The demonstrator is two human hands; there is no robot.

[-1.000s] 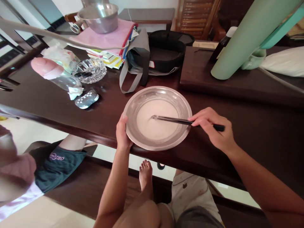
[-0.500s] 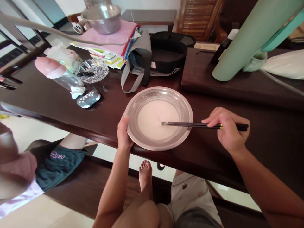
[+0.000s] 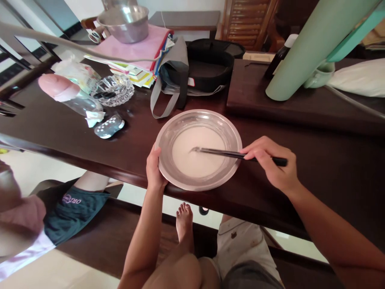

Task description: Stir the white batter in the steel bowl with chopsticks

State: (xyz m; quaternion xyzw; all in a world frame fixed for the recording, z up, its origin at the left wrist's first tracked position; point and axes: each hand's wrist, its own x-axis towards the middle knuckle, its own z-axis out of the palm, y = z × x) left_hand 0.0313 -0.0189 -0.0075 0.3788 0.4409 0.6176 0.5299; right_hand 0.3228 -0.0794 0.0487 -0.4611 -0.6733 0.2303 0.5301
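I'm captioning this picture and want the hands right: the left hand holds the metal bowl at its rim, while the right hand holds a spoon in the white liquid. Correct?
Not quite: the right hand holds black chopsticks, not a spoon, as the head view shows. Their tips are in the white liquid, and the left hand holds the metal bowl at its rim.

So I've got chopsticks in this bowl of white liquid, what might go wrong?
The metal bowl sits close to the front edge of the table, so a bump might spill it toward you. If your left hand, gripping its side, slips, the bowl could slide. A brisk stroke of the chopsticks in your right hand may splash white liquid onto the nearby bag.
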